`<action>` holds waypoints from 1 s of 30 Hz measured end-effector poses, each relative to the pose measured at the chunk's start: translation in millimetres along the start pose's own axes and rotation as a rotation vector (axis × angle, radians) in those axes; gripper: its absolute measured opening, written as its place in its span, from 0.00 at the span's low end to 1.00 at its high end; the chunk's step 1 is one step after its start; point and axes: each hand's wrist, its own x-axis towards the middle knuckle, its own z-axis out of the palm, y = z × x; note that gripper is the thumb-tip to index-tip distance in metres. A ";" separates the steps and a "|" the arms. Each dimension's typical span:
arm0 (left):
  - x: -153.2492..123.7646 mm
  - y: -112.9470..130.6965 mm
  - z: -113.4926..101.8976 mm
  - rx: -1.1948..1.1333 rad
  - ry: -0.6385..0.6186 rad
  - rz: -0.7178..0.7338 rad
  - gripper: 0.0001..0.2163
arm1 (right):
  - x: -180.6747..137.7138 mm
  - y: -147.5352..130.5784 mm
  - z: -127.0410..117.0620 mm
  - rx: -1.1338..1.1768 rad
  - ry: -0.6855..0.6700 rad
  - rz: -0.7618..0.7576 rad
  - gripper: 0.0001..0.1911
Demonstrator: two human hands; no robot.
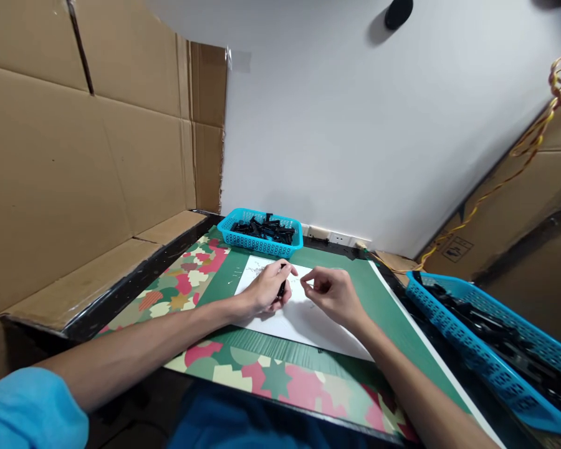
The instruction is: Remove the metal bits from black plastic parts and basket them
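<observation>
My left hand (265, 288) is curled around a small black part (281, 289), resting on a white sheet of paper (303, 321) that lies on a green cutting mat (393, 312). Just to the right, my right hand (331, 293) hovers over the same sheet with thumb and fingers pinched together; whatever they pinch is too small to make out. The two hands are a few centimetres apart. Tiny specks lie on the paper near the hands.
A small blue basket (234, 234) of black parts stands at the back of the table. A larger blue basket (490, 362) of black parts sits at the right. Cardboard walls (75, 162) enclose the left side; a camouflage-patterned cloth (177, 287) covers the table.
</observation>
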 end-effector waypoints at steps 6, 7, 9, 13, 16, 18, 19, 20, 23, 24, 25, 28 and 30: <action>6.9 -6.7 -2.3 0.018 0.078 0.143 0.17 | -6.7 -6.0 7.4 -0.302 -0.075 -0.256 0.10; 7.1 -7.2 -1.9 0.015 0.069 0.160 0.16 | -7.1 -5.9 8.2 -0.338 -0.099 -0.285 0.11; 6.0 -6.5 -0.3 0.003 0.047 0.167 0.16 | -7.5 -5.2 9.3 -0.396 -0.138 -0.324 0.12; 0.3 -0.1 4.6 0.002 0.020 0.149 0.16 | -8.3 -5.5 11.9 -0.457 -0.164 -0.351 0.12; -2.9 4.2 6.2 0.019 0.015 0.142 0.16 | -8.4 -6.9 14.2 -0.456 -0.175 -0.349 0.11; -3.8 5.8 5.9 0.018 0.007 0.131 0.16 | -8.1 -7.1 15.0 -0.426 -0.181 -0.326 0.11; -4.1 6.3 5.7 0.019 0.006 0.128 0.16 | -7.8 -6.9 15.1 -0.402 -0.180 -0.308 0.12; -4.2 6.6 5.4 0.024 0.004 0.127 0.16 | -7.5 -6.5 15.0 -0.373 -0.178 -0.286 0.12; -4.6 7.0 5.4 0.041 0.001 0.139 0.15 | -6.4 -5.0 13.7 -0.286 -0.176 -0.212 0.12; -4.8 7.1 5.6 0.045 -0.001 0.140 0.15 | -6.0 -4.8 13.1 -0.261 -0.178 -0.190 0.11; -4.9 7.1 5.9 0.049 -0.001 0.139 0.15 | -5.7 -5.0 12.7 -0.239 -0.181 -0.168 0.10; -5.0 6.3 6.7 0.056 -0.008 0.135 0.14 | -4.8 -8.4 11.7 -0.183 -0.183 -0.115 0.07; -4.5 4.4 6.7 0.049 -0.023 0.144 0.15 | -4.2 -12.4 11.5 -0.150 -0.191 -0.082 0.08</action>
